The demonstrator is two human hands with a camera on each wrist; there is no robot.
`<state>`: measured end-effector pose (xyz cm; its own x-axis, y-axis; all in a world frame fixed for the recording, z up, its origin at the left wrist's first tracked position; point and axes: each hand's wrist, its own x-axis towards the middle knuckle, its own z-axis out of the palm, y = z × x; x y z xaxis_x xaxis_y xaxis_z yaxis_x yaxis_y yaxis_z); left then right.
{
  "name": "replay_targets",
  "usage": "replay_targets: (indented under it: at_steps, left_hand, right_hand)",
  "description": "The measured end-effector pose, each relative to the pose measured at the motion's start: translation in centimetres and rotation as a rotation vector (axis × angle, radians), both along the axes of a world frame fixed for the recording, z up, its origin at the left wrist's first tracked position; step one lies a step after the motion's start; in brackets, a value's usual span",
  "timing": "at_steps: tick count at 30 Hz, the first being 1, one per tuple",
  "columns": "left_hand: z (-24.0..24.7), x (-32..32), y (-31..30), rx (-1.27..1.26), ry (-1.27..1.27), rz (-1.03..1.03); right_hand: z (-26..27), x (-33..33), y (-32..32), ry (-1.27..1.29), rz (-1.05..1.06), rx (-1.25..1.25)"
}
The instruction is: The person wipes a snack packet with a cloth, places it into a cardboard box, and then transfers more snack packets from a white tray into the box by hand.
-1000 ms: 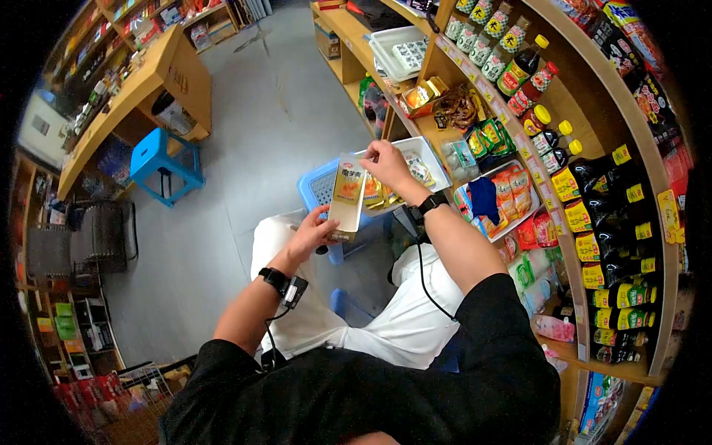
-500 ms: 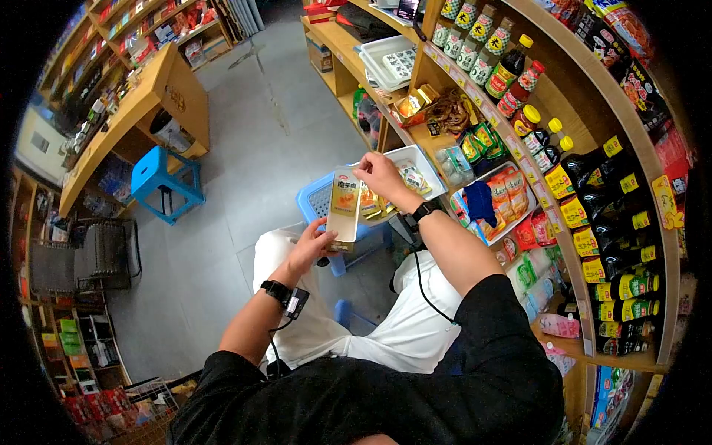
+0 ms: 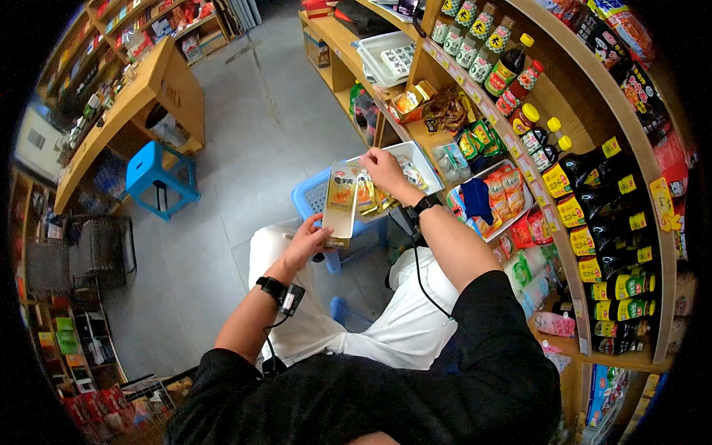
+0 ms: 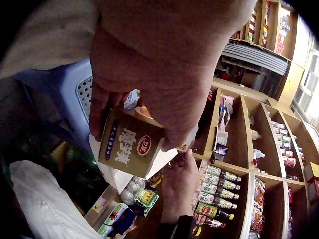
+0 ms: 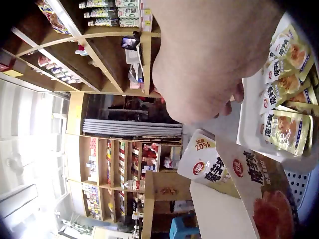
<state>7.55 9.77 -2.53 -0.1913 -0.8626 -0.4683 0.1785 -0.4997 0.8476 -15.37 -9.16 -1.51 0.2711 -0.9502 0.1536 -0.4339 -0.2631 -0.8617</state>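
My left hand (image 3: 308,241) grips the lower end of an open snack box (image 3: 341,200), tilted upright above the blue stool. The left wrist view shows its fingers and thumb on opposite sides of the brown end. In the right wrist view the box has a pale inside and a raised flap (image 5: 199,159). My right hand (image 3: 389,174) is beside the box's top corner, fingers curled; I cannot tell whether they pinch anything. Several gold snack sachets (image 5: 286,129) lie in a white tray (image 3: 429,194) just beyond and below that hand.
The blue stool (image 3: 311,194) stands before my knees. Shelves on the right hold sauce bottles (image 3: 512,70) and a tray of orange packs with a dark blue cloth (image 3: 478,200). Another blue stool (image 3: 159,178) stands by a wooden counter (image 3: 167,81) on the left.
The head view has shifted slightly. The box has moved a little left, away from the right hand's fingertips. My left hand keeps its grip on the box's lower end.
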Motion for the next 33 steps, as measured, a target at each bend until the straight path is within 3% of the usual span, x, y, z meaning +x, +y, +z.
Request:
replay_targets:
  at_steps: [8, 21, 25, 33]
  left_hand:
    - [-0.2, 0.1, 0.0, 0.004, 0.024, -0.027]
    - [-0.3, 0.3, -0.3, -0.022, 0.039, -0.019]
    - [-0.5, 0.4, -0.2, -0.015, 0.018, -0.016]
    - [-0.9, 0.2, -0.1, -0.021, 0.038, 0.017]
  right_hand:
    - [1.5, -1.5, 0.0, 0.031, -0.079, 0.072]
    - [-4.3, -3.9, -2.3, 0.197, -0.117, -0.047]
    - [-4.5, -4.1, -2.5, 0.289, -0.133, 0.106]
    - [-6.6, -4.3, -2.7, 0.406, -0.091, 0.047]
